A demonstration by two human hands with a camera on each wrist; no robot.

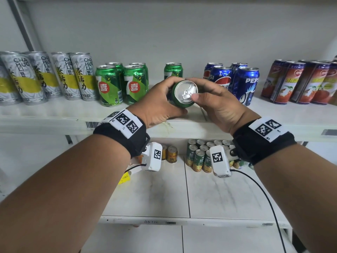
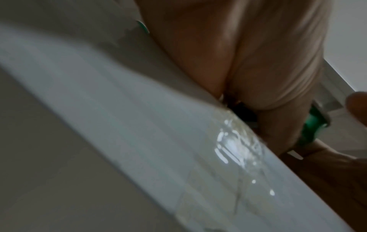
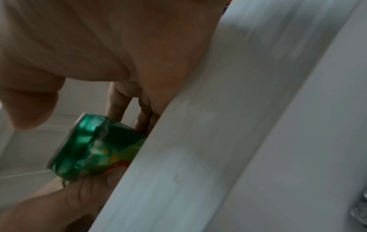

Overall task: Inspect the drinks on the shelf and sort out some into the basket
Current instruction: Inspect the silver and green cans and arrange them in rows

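A: From the head view, what do the hands have?

B: Both hold one green can [image 1: 183,96], tipped so its silver lid faces the camera, just above the front edge of the upper shelf [image 1: 54,115]. The left hand [image 1: 160,103] wraps its body from the left; the right hand [image 1: 215,103] grips it from the right, thumb on the lid. Most of the can's label is hidden behind the fingers.

A: And the other drinks?

B: They stand upright along that shelf: grey-and-yellow tea cans [image 1: 54,75], green 7-Up cans [image 1: 109,84], blue Pepsi cans [image 1: 244,84], red cans [image 1: 299,83] cut off at the right edge. Small cans [image 1: 198,156] below are partly hidden by the wrists.

A: Left wrist view?

B: Blurred; the shelf edge [image 2: 139,125] fills it, with a palm and a sliver of green.

A: Right wrist view?

B: The green can [image 3: 93,146] again, half hidden behind the shelf edge [image 3: 218,125], fingers curled on it.
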